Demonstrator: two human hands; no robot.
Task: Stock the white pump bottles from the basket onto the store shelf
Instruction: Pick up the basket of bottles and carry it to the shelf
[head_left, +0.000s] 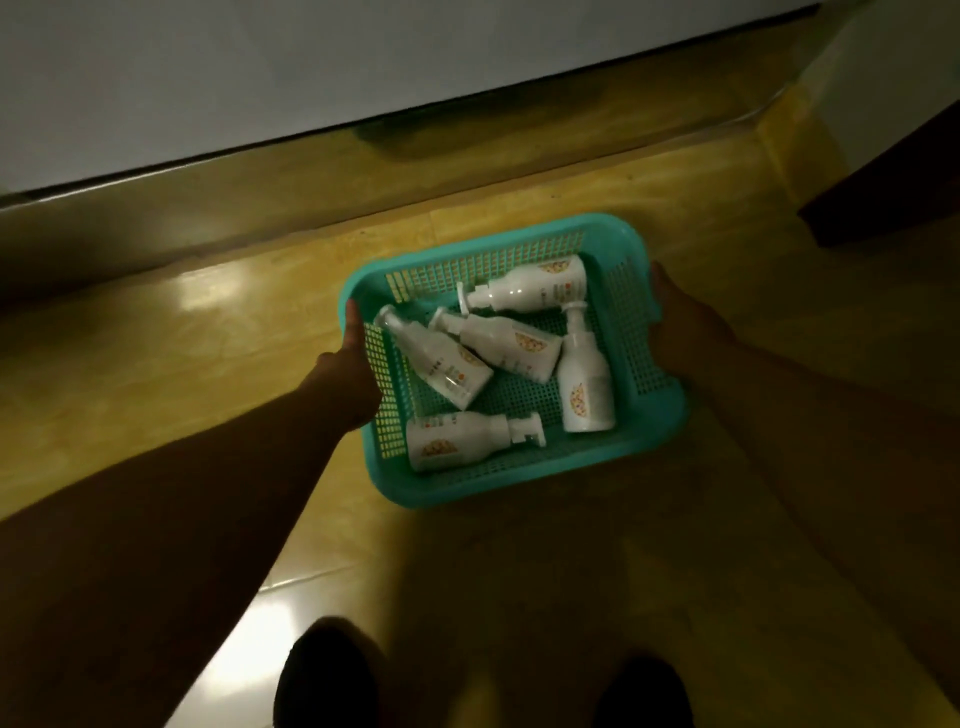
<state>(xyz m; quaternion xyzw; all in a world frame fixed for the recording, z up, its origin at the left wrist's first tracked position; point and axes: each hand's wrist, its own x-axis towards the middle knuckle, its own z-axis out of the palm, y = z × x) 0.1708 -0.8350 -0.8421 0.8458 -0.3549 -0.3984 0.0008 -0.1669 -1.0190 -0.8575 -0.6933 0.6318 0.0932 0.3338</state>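
Fingers (355, 312) of left hand (349, 371) and right hand (683, 325) clasp the basket (519, 488) rims, seemingly mid-carry; next, free one for a pump bottle (501, 349).

Glossy yellow tiled floor (156, 332) with bright glare patches. 2 dark shoes (327, 675) at bottom edge. Dark brown object (893, 176) far right, unidentifiable.

Five pump bottles (498, 348) lie in the basket (519, 493), between left hand (353, 374) and right hand (680, 322).
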